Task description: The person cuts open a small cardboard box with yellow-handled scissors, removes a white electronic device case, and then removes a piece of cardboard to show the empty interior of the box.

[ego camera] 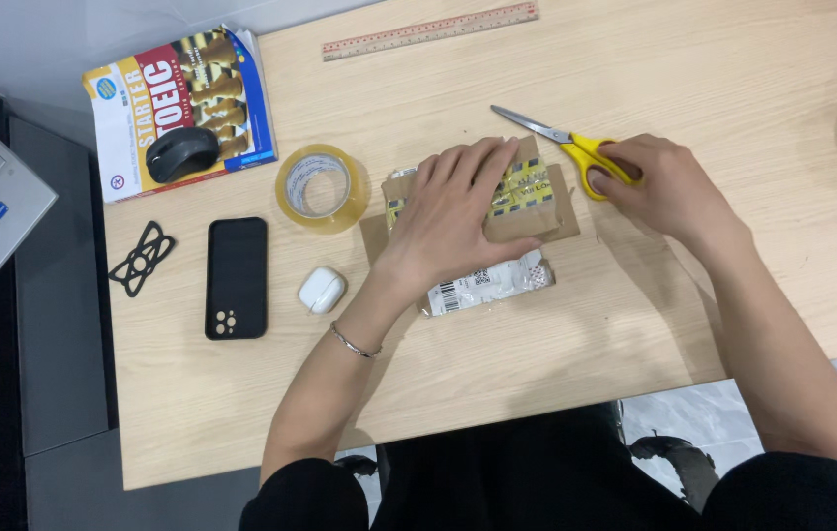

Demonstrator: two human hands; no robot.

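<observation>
Two hands at mid-table: left hand [463, 202] spread flat, fingers wide, pressing a brown cardboard parcel [527, 202]; right hand [659, 182] just right of the parcel, closed around the yellow handles of scissors [566, 147], blades pointing left. Tape roll [321, 187] near, left of the parcel.

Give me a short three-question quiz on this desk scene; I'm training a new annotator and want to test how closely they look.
1. True or false: the left hand lies flat on the cardboard parcel.
2. What does the right hand grip? A) wooden ruler B) yellow-handled scissors C) tape roll
3. Which small white thing lies between the black phone and the left forearm?

Key: 1 true; 2 B; 3 the white earbud case.
</observation>
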